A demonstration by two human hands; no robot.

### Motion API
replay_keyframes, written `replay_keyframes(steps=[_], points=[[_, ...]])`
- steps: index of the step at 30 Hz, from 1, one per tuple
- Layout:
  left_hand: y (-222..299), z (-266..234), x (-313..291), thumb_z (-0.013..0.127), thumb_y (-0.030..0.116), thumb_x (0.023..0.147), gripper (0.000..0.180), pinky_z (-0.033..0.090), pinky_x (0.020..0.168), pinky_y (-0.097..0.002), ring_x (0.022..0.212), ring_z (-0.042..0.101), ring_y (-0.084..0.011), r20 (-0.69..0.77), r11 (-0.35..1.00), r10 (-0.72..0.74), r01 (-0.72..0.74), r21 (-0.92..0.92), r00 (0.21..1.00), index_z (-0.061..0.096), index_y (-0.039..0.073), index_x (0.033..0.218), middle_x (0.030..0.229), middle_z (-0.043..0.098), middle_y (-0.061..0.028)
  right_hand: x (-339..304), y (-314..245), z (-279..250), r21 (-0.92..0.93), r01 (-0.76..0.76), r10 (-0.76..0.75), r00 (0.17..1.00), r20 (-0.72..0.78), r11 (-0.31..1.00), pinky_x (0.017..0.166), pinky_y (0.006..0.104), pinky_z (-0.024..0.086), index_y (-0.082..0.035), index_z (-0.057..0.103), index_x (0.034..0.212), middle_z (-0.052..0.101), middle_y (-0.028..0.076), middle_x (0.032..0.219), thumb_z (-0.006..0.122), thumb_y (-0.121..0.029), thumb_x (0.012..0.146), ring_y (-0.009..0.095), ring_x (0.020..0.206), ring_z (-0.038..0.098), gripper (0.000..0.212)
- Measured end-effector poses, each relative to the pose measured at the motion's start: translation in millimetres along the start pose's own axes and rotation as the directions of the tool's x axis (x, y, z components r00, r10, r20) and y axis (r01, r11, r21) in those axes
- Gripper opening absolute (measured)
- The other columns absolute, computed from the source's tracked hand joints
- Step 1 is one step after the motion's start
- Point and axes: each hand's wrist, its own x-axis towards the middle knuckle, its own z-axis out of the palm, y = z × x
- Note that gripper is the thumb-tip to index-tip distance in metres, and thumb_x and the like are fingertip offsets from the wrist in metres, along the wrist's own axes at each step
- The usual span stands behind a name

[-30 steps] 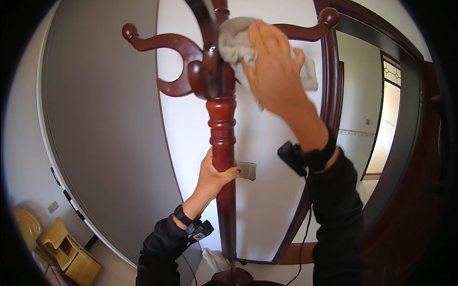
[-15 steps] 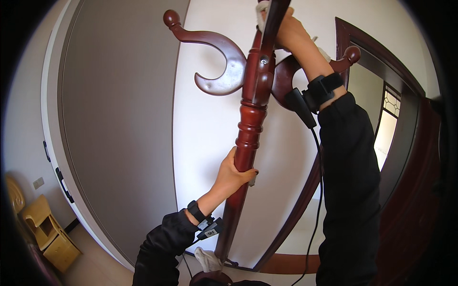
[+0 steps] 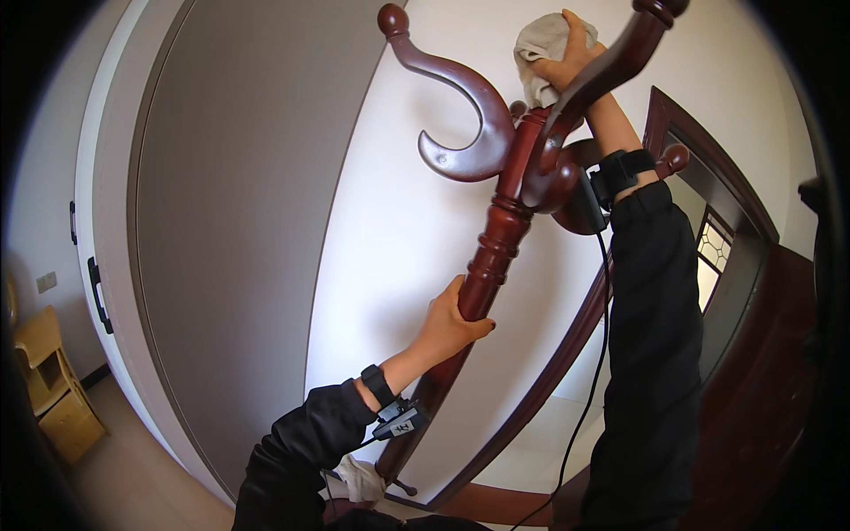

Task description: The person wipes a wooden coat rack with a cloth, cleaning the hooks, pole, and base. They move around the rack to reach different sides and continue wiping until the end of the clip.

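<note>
A dark red wooden coat stand runs tilted up the view, its curved hooks ending in round knobs. Wrapped around its turned pole, below the ringed section, is my left hand. My right hand reaches behind a raised hook and grips a pale grey cloth by the top end of the pole. That hook hides part of my right hand and wrist. Low on the stand, near its base, lies another pale cloth.
Left of the stand is a large grey-brown door panel with dark handles beside it. A dark red door frame stands at the right. Light wooden furniture sits at lower left. A black cable hangs from my right wrist.
My right hand and its cloth now show above the pole's top, where before a hook mostly covered them. The stand leans further right in view. My left hand keeps its hold.
</note>
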Motion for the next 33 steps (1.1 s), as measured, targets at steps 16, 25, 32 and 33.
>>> replay_keyframes(steps=[16,25,32,33], points=[[-10.7,0.8,4.1,0.080,0.021,0.076,0.084,0.055,0.083,-0.0379,0.091,0.070,-0.0281,0.008,0.996,-0.020,0.019,0.085,1.000,0.039,-0.010,0.142,0.109,0.067,-0.0232,17.0,-4.9,-64.7,0.594,0.310,-0.579,0.742,0.337,0.742,0.098,0.0366,0.054,-0.010,0.048,0.146,0.064,0.013,0.125,0.064,-0.009,0.093,0.026,0.110,0.066,0.056],[-3.4,-2.8,4.8,0.080,0.025,0.073,0.079,0.051,0.091,-0.0419,0.090,0.069,-0.0322,0.049,0.998,-0.061,0.062,-0.012,0.997,0.045,-0.005,0.137,0.104,0.069,-0.0212,3.4,9.6,-44.9,0.709,-0.593,-0.023,0.760,0.649,0.381,0.100,0.0406,0.056,-0.013,0.041,0.147,0.060,0.017,0.131,0.054,-0.033,0.104,0.028,0.114,0.065,0.050],[-4.0,0.6,4.9,0.080,0.024,0.072,0.077,0.051,0.089,-0.0424,0.092,0.069,-0.0330,-0.009,0.999,-0.003,0.004,0.046,1.000,0.046,-0.003,0.136,0.102,0.070,-0.0203,-32.1,-5.3,-43.4,0.747,-0.641,-0.046,0.753,0.657,0.179,0.094,0.0401,0.059,-0.007,0.040,0.144,0.060,0.023,0.134,0.041,-0.066,0.100,0.030,0.109,0.069,0.073],[-5.0,1.7,4.5,0.080,0.024,0.072,0.077,0.051,0.089,-0.0426,0.092,0.069,-0.0331,-0.021,0.998,0.008,-0.007,0.057,1.000,0.047,-0.003,0.135,0.102,0.070,-0.0204,-33.2,-6.8,-45.5,0.691,-0.718,-0.076,0.687,0.723,0.085,0.097,0.0380,0.058,-0.003,0.038,0.146,0.062,0.021,0.132,0.045,-0.058,0.102,0.027,0.111,0.068,0.071]])
